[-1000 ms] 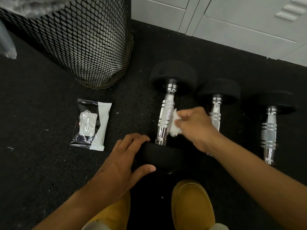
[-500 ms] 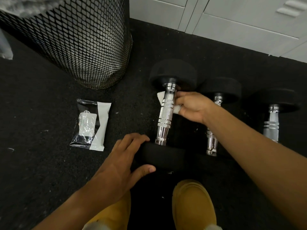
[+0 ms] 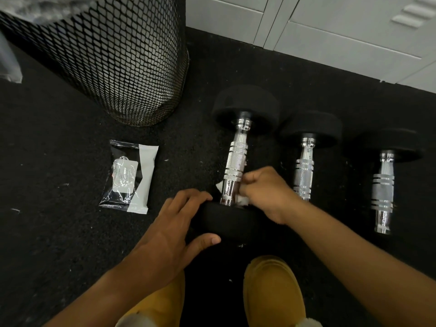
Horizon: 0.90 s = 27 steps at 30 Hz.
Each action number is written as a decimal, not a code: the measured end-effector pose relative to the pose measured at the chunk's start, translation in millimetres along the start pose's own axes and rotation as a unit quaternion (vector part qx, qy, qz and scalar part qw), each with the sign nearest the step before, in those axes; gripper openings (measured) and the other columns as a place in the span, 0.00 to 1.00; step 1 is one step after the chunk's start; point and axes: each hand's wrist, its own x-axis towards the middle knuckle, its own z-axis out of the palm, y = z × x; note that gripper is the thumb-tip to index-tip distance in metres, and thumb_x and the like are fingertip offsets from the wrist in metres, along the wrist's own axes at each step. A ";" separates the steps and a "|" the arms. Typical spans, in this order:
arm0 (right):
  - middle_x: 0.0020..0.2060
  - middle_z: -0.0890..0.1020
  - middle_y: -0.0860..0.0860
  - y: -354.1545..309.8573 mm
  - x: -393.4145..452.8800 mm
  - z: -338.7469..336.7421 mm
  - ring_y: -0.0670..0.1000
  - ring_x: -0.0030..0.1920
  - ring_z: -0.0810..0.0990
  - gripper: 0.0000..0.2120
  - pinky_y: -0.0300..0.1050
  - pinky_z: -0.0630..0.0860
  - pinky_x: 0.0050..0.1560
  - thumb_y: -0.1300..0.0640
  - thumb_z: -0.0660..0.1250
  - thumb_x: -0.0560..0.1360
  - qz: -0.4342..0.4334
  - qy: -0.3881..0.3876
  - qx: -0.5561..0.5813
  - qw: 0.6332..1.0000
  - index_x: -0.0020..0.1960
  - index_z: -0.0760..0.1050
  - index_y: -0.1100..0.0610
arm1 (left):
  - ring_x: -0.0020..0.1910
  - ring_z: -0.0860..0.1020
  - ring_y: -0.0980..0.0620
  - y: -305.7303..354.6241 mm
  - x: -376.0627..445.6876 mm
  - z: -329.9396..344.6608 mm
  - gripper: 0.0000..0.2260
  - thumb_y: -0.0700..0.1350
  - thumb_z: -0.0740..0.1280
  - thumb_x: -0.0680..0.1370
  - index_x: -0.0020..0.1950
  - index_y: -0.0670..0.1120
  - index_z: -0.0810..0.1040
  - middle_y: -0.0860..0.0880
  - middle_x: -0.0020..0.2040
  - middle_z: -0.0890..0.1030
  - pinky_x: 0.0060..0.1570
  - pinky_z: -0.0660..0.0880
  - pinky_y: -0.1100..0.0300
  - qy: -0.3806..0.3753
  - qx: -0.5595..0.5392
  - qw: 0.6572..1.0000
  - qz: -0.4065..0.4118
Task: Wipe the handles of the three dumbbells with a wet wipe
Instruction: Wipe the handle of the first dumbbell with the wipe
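Three black dumbbells with chrome handles lie side by side on the dark floor. My right hand (image 3: pixel 266 192) grips a white wet wipe (image 3: pixel 243 201) wrapped round the near end of the left dumbbell's handle (image 3: pixel 236 166). My left hand (image 3: pixel 174 227) rests on that dumbbell's near black head (image 3: pixel 231 220), fingers spread over it. The middle dumbbell (image 3: pixel 305 171) and the right dumbbell (image 3: pixel 383 185) lie untouched to the right, and my right forearm covers the middle one's near end.
A black mesh bin (image 3: pixel 113 57) stands at the back left. A wet-wipe packet (image 3: pixel 128 177) lies on the floor left of the dumbbells. White locker doors (image 3: pixel 330 27) run along the back. My two yellow shoes (image 3: pixel 271 291) are at the bottom.
My right hand with the wipe slid from the far part of the left handle down to its near end. My left hand stayed on the near head.
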 end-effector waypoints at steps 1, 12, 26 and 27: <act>0.41 0.83 0.63 -6.5 6.3 -2.8 0.53 0.36 0.81 0.11 0.47 0.80 0.42 0.76 0.61 0.69 0.024 -0.016 0.034 0.999 0.45 0.80 0.68 | 0.61 0.68 0.56 -0.1 -0.3 0.3 0.27 0.69 0.58 0.71 0.67 0.60 0.62 0.61 0.63 0.65 0.59 0.69 0.60 0.001 0.000 1.000 0.001; 0.38 0.80 0.56 -39.9 37.4 -23.7 0.51 0.36 0.78 0.11 0.44 0.77 0.37 0.75 0.60 0.71 -0.016 0.092 0.134 0.987 0.41 0.79 0.65 | 0.62 0.68 0.55 -0.4 -0.1 -0.2 0.28 0.71 0.56 0.70 0.66 0.61 0.61 0.60 0.64 0.65 0.59 0.70 0.57 -0.005 -0.005 1.000 -0.008; 0.38 0.80 0.58 -10.7 12.3 -6.3 0.52 0.36 0.80 0.16 0.42 0.80 0.36 0.80 0.55 0.71 0.042 -0.099 0.197 0.975 0.41 0.76 0.65 | 0.60 0.68 0.56 0.1 -0.5 0.5 0.27 0.69 0.58 0.71 0.66 0.60 0.61 0.61 0.63 0.65 0.58 0.69 0.59 -0.002 -0.003 1.000 -0.002; 0.39 0.80 0.58 -15.3 20.0 -9.5 0.52 0.37 0.81 0.18 0.43 0.81 0.36 0.81 0.53 0.71 0.056 -0.134 0.243 0.959 0.43 0.75 0.65 | 0.60 0.67 0.56 0.1 -0.4 0.4 0.27 0.69 0.58 0.70 0.66 0.61 0.61 0.61 0.63 0.65 0.59 0.69 0.60 -0.003 -0.002 1.000 -0.004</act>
